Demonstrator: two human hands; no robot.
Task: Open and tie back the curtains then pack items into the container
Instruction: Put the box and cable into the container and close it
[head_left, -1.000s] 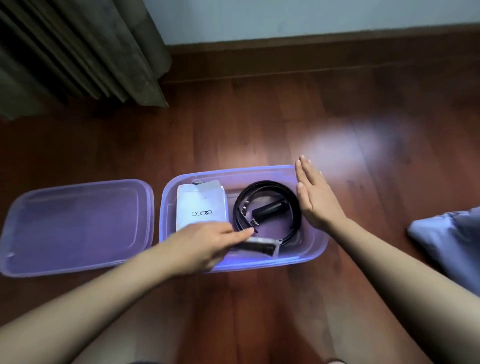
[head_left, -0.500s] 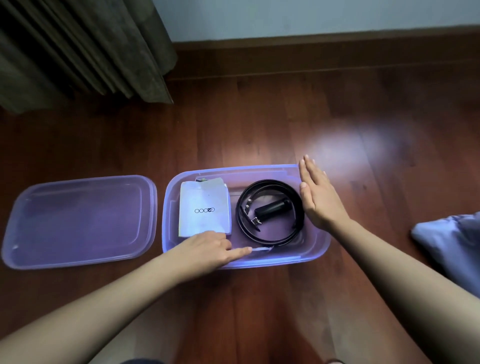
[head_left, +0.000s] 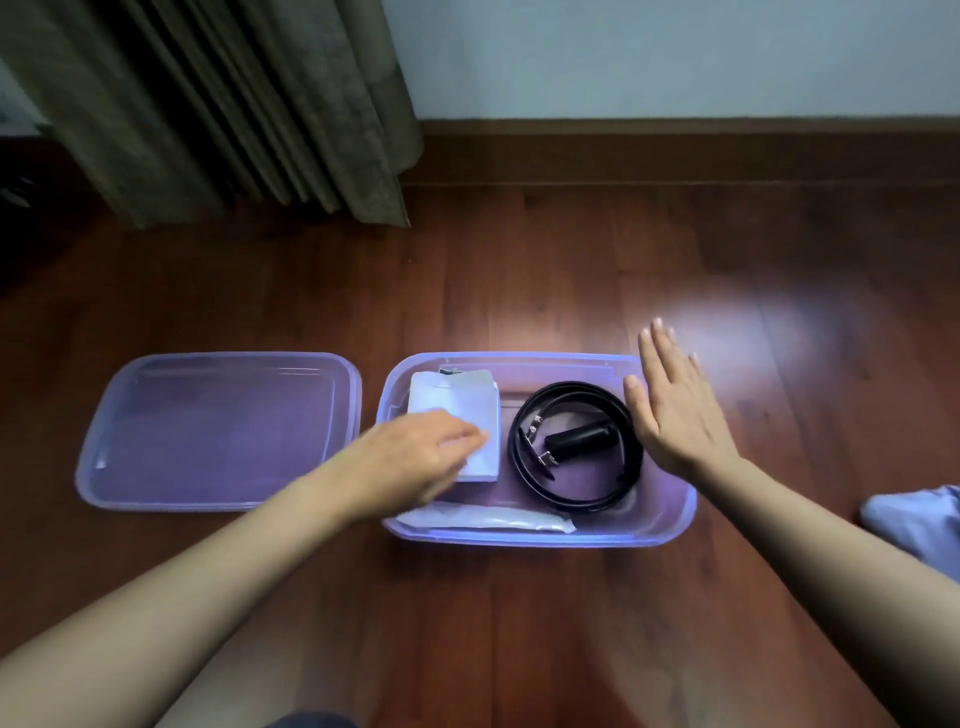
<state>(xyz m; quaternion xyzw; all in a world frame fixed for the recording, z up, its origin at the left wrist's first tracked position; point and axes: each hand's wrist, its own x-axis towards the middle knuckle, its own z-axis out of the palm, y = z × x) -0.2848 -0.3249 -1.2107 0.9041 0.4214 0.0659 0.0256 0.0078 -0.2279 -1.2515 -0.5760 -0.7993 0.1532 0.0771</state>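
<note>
The right hand (head_left: 675, 415), flat and open, braces the container (head_left: 680, 519) wall while the left hand (head_left: 415, 462), seemingly empty though blurred, presses the white packet (head_left: 452, 400) flatter.

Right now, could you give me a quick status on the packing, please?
Left hand open, over white packet. Right hand open, flat at container edge. Belt coiled inside; lid off, beside it. Nothing blocking.

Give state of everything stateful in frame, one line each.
container: open, lid off
lid: flat on floor, left of container
belt: coiled, inside container
white packet: in container, under left hand
left hand: over packet, grip unclear
right hand: open, flat, empty
curtain: hanging, gathered
</note>
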